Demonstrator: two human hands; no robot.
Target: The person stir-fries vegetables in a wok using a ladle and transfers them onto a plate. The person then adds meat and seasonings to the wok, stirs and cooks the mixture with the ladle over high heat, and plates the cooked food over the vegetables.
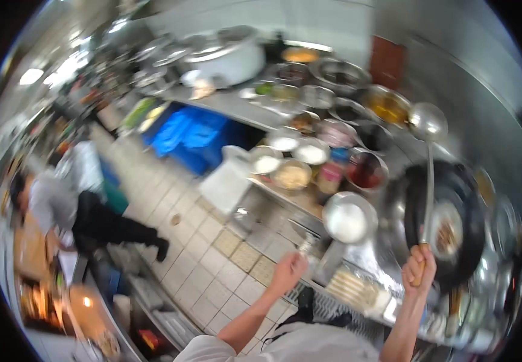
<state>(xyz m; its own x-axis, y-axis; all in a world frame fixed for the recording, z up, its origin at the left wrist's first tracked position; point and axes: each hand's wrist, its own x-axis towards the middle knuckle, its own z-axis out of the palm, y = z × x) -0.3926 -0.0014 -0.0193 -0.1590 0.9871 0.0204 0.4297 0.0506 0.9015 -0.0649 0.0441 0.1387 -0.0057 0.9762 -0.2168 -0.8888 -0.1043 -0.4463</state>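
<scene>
My right hand is wrapped around the wooden handle of a ladle. The ladle's round metal bowl points up and away, and its shaft crosses in front of a black wok. A small heap of brownish food lies in the wok over something pale. Lower and to the left, my left hand is closed at the counter's front edge, beside a small metal fitting. Blur hides what its fingers hold, if anything. A metal bowl of white contents stands between my hands and the seasonings.
Several seasoning bowls, including one of yellow liquid and one of dark red sauce, crowd the counter. Blue bags hang below a shelf with a large white pot. Another person bends at the left across the tiled floor.
</scene>
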